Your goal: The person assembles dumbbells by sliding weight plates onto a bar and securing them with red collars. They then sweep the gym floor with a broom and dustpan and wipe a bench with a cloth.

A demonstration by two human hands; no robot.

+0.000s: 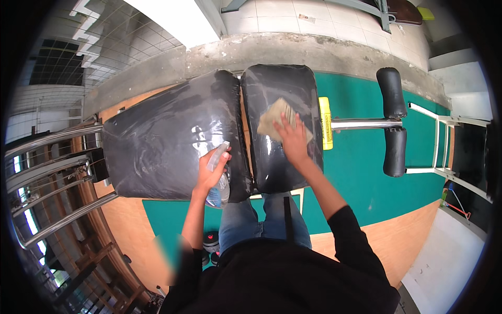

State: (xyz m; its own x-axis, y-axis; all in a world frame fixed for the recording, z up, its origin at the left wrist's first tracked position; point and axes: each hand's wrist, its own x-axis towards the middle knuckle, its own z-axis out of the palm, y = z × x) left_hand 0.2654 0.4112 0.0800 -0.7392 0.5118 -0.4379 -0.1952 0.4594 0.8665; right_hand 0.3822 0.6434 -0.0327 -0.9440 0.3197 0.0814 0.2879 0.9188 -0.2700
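Note:
My left hand (212, 168) is wrapped round a clear spray bottle (219, 192) with some blue in its lower part and a pale trigger head. It hovers over the long black backrest pad (162, 131) of a workout bench, near that pad's right end. Across a narrow gap lies the shorter black seat pad (269, 170). On it my right hand (293, 136) holds a folded beige cloth (272, 121) pressed against the surface, fingers spread over the cloth. Both pads look shiny, as if covered in plastic film, and reflect light.
A yellow label plate (325, 123) sits at the seat's right end. Beyond it a chrome bar (361, 123) leads to two black foam rollers (392, 94). Metal rails (68, 138) stand at the left. Green matting (355, 199) covers the floor, with a concrete ledge (293, 51) behind.

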